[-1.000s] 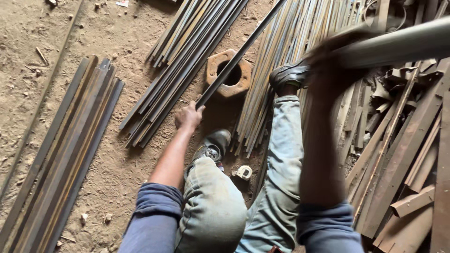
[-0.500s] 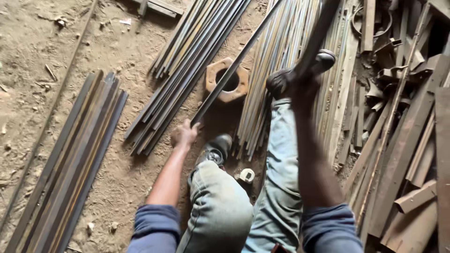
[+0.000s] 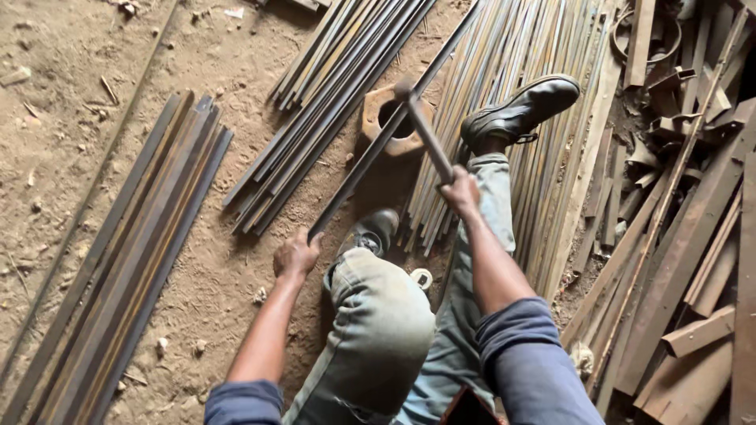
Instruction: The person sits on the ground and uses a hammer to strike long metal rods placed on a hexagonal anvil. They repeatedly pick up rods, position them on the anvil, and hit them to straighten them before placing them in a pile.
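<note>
Long dark steel rod is lying slantwise across a rusty hexagonal metal block on the dirt; left hand is clenching its near end; right hand is gripping a hammer handle; the rod looks stiff and heavy.

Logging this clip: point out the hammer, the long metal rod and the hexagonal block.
hammer (image 3: 429,138), head view, on its handle.
long metal rod (image 3: 354,181), head view, mid-length below the block.
hexagonal block (image 3: 376,106), head view, left rim.

A long dark steel rod lies slanted across a rusty hexagonal block on the dirt floor — a hammer strikes it there.
</note>
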